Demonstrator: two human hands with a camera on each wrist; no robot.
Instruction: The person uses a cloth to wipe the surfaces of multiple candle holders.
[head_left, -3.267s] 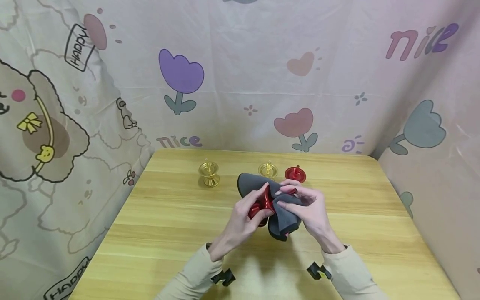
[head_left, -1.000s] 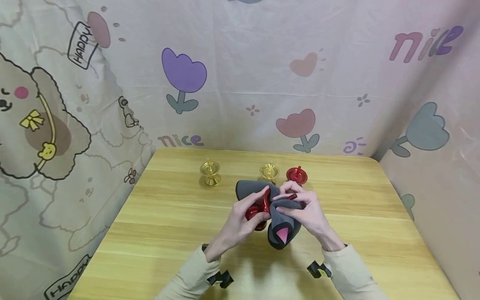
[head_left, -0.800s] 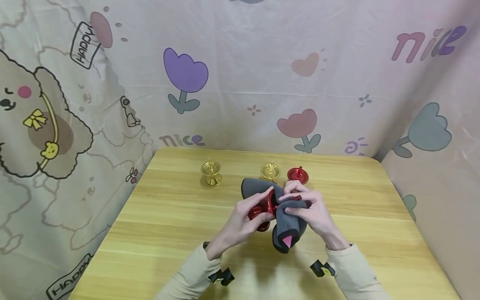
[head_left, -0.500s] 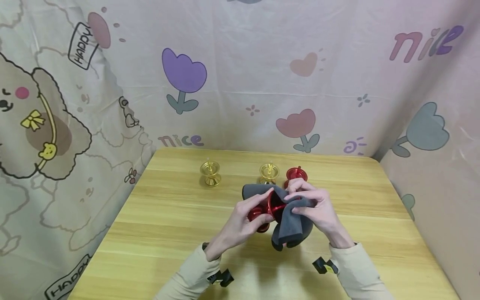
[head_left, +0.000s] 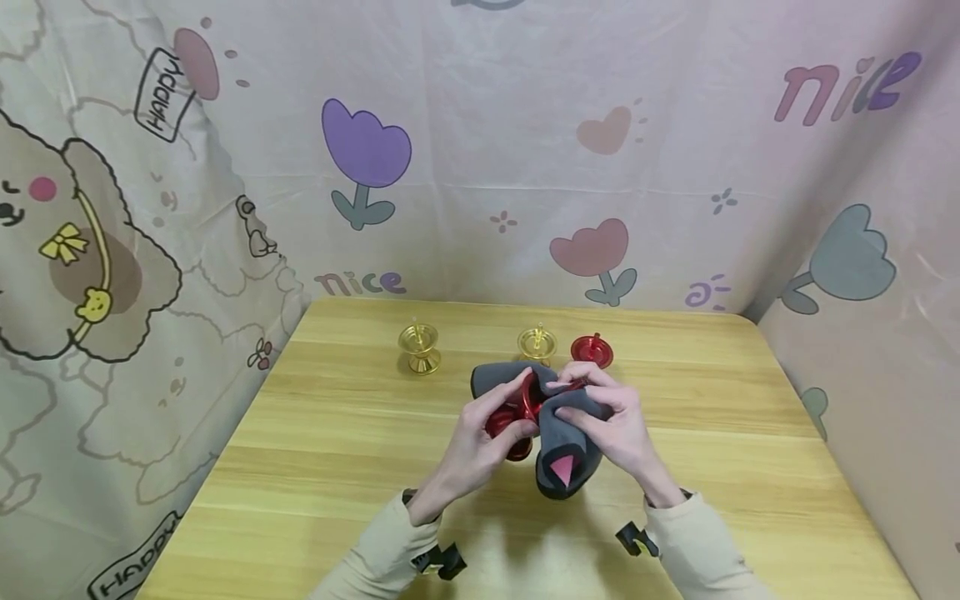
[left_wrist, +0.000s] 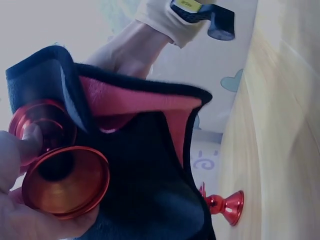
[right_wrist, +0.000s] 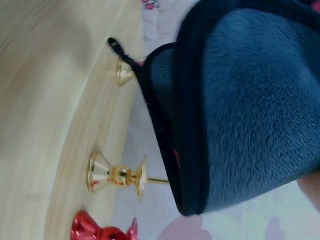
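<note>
Red candle holder [head_left: 501,421] held on its side, grey cloth [head_left: 564,423] at its dish

Right of centre in the head view, the candle holder is off the table [head_left: 315,467], lying sideways between the two hands. Its dish faces the right of the frame, probably so that the cloth can reach its inner face and spike. In the left wrist view the hollow foot shows at lower left, turned toward that camera.

The left hand [head_left: 480,429] grips the holder by the dish, thumb below and fingers above in the head view, which seems meant to steady it while leaving its front free. The right hand [head_left: 618,417] pinches a fold of the cloth between thumb and fingers; bunching it likely gives a pad small enough for the dish. A pink patch [head_left: 562,469] shows inside the lower fold.

Both forearms rise from the bottom edge and angle inward, bringing the fingertips close together. Beyond, two gold holders [head_left: 417,339] and another red one [head_left: 592,350] stand along the table's far side.
</note>
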